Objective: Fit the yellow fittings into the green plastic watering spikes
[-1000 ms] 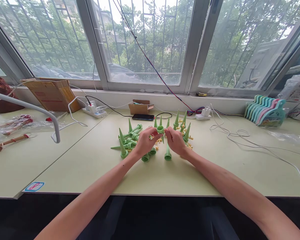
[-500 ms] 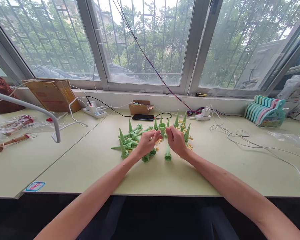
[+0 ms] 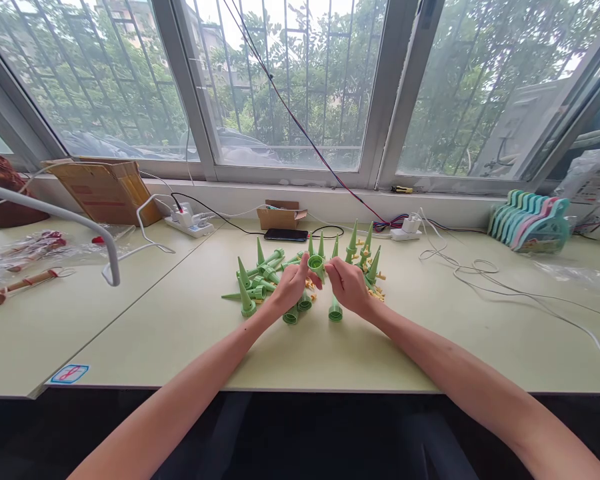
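Note:
My left hand [image 3: 292, 287] is closed around a green plastic watering spike [image 3: 317, 265], its round open end turned up toward me and its tip downward. Close against the right side of that spike is my right hand [image 3: 349, 285], fingers pinched; whatever lies between them is too small or hidden to make out. Beneath my hands, a green spike [image 3: 335, 311] stands with its threaded opening facing me. More green spikes [image 3: 247, 300] lie and stand in a pile at left, and several upright ones [image 3: 373, 265] are at right among small yellow valve pieces [image 3: 379, 292].
Behind the pile are a black phone [image 3: 293, 235] and a small open cardboard box [image 3: 281, 216]. White cables [image 3: 485, 268] trail over the right side, near a row of pastel hangers [image 3: 530, 223]. A white metal tube [image 3: 107, 250] juts in at left. The table's front edge [image 3: 330, 390] runs below my forearms.
The held spike has shifted left and tilted, so more of its open end faces me. My right hand has turned slightly and moved left, its fingertips now by the spike's side.

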### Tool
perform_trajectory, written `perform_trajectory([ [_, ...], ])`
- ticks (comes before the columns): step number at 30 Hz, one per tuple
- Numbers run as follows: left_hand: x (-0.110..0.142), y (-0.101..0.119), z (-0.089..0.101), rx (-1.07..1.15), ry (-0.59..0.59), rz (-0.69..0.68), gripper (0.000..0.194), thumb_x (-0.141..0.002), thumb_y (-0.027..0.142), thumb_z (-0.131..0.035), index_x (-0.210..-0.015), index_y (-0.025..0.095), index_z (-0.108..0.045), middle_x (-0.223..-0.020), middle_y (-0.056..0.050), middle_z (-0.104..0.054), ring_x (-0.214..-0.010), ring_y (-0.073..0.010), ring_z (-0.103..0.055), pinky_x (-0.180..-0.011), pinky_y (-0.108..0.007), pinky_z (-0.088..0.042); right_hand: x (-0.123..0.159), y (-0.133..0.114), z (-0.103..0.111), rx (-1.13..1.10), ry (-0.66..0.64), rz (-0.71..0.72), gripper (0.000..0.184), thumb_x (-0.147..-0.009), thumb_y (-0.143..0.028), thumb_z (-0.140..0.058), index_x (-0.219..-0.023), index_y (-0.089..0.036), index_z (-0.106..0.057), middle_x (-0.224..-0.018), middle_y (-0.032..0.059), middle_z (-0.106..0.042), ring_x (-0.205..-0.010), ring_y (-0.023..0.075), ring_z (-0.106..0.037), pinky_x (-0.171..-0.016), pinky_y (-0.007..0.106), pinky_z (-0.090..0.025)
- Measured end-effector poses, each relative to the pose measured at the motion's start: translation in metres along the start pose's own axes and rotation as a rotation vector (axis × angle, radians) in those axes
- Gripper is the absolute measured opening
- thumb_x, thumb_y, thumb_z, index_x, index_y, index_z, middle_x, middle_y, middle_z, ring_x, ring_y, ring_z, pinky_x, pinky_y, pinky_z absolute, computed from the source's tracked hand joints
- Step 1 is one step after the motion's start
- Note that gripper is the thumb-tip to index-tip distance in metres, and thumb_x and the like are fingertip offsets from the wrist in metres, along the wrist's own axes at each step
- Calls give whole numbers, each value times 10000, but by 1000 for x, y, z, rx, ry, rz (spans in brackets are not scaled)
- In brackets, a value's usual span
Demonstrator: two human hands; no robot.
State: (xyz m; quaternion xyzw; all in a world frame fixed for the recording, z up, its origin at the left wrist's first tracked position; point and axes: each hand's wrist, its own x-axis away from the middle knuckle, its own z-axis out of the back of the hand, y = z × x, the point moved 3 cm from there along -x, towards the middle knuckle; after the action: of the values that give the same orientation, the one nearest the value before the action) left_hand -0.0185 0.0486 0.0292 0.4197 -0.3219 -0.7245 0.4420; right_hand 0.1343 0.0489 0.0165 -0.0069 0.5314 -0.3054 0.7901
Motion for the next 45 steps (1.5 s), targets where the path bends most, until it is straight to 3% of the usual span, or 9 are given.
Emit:
perform_trajectory([
  [9,-5,-16,-2,60,-4,-43,752,-957,648,-239,-624,159,-703,-737,-83,-707,-736,-185,-624,-813,-324,-500,0,4,0,-6,-47,-74,371,-1032,-414,-297,-715,-225,-331,-590,-25,-440,-500,99,-344,-517,238,-299],
  [14,-4,-14,1,-15,52,-58,731,-947,669,-245,-619,159,-654,-714,-72,-663,-714,-180,-600,-768,-316,-480,0,5,-1,-21,-51,-92,363,-1032,-416,-295,-724,-227,-322,-588,-29,-447,-493,97,-336,-516,239,-290],
  [21,-1,-6,3,-60,23,-142,599,-965,627,-273,-688,175,-552,-700,-28,-568,-688,-158,-515,-664,-288,-430,-1,6,0,-33,-65,-112,367,-1032,-434,-271,-725,-232,-272,-563,-52,-363,-484,96,-278,-498,241,-263],
  [25,1,0,4,-48,-3,-193,511,-971,587,-329,-828,176,-597,-743,-21,-579,-724,-155,-519,-677,-276,-436,0,8,-1,-48,-65,-123,363,-1034,-417,-270,-722,-231,-265,-563,-54,-357,-483,93,-278,-499,241,-261],
  [31,-1,-4,2,15,-25,-159,528,-941,565,-436,-1250,166,-592,-935,-74,-650,-874,-192,-589,-777,-300,-485,-1,10,-1,-45,-65,-138,369,-1034,-419,-267,-716,-231,-266,-551,-56,-365,-473,92,-278,-495,242,-257],
  [45,-3,-10,2,40,-24,-194,498,-938,491,-495,-1340,203,-556,-960,-80,-621,-842,-169,-580,-763,-297,-511,-1,12,-2,-20,-92,-171,385,-1030,-446,-267,-713,-230,-291,-560,-48,-376,-481,96,-275,-495,240,-266],
])
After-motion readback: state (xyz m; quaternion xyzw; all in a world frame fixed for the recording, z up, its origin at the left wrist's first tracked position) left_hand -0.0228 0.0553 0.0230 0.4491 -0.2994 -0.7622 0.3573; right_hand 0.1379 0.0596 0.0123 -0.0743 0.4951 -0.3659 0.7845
